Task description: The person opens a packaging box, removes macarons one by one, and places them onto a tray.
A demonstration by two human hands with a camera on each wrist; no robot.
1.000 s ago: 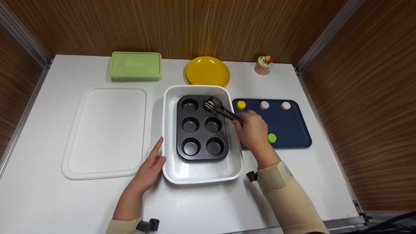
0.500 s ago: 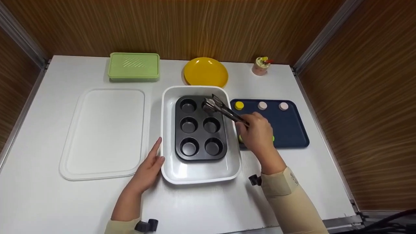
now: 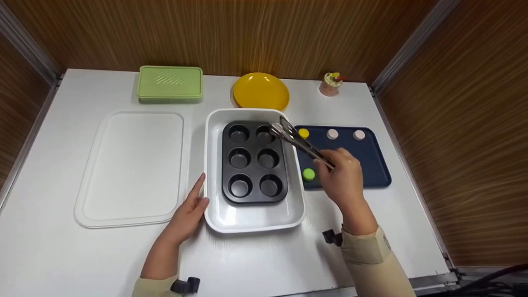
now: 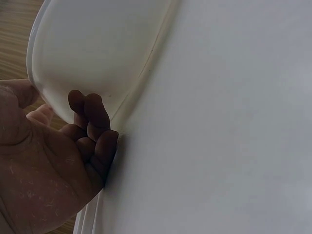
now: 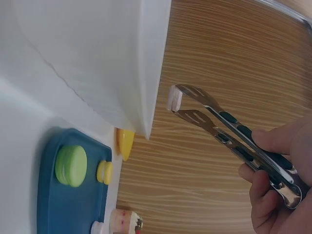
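My right hand holds metal tongs by their black-padded handles. In the right wrist view, a pale pink macaron sits between the tongs' slotted tips. The tips are above the back right cup of a dark six-cup muffin pan, close to the right rim of the white basin in which the pan lies. My left hand touches the basin's left wall with thumb and extended index finger; its other fingers are loosely bent in the left wrist view.
Right of the basin lies a navy tray with pink, yellow and green macarons, partly hidden by my right hand. A white lid lies left. A green lidded box, a yellow plate and a dessert cup stand behind.
My right hand and the tongs have moved right and toward me, away from the back right cup. A green macaron at the tray's left has come into view. My left hand stays put.
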